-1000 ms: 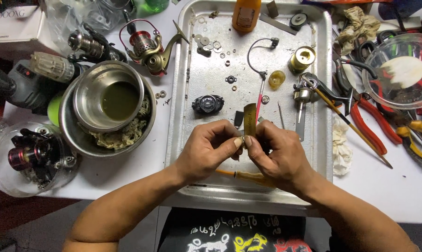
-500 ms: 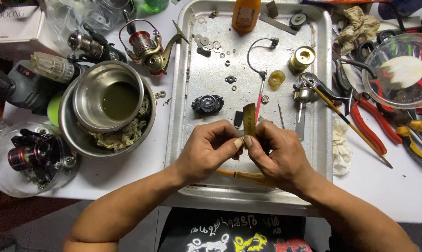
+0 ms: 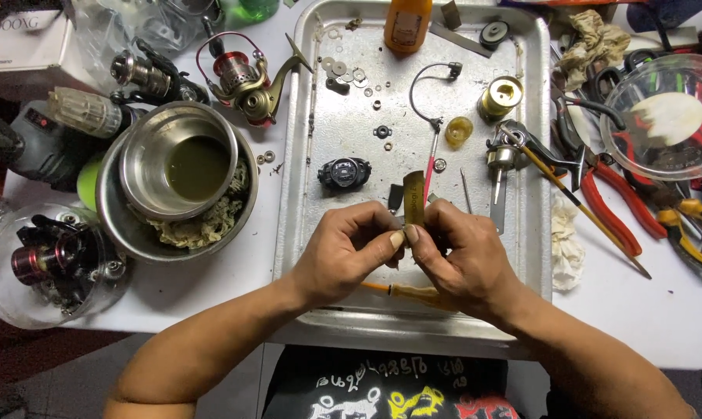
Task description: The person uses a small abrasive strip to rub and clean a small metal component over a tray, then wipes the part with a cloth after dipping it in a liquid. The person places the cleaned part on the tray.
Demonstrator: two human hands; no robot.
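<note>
Pinching together at the centre of the frame, the left hand and the right hand meet over the lower half of a metal tray. Between their thumbs and forefingers they hold a small olive-gold reel part, a flat curved piece standing upright above the fingertips. Both hands are closed tight on its lower end, fingers curled in, with the two thumbs touching each other just below it.

Under the hands, on the tray floor, lies a yellow-handled tool, partly hidden by the right palm. Just above the left hand rests a black reel body piece. Higher on the tray are scattered washers, a wire bail arm, a gold spool and an orange bottle at the top edge.

Left of the tray stands a steel bowl holding dark liquid, nested inside a larger bowl lined with a greasy rag. A red and bronze spinning reel lies at the upper left, and a clear tub with another reel sits at the lower left. Red-handled pliers lie right of the tray, beside a clear plastic bowl.
</note>
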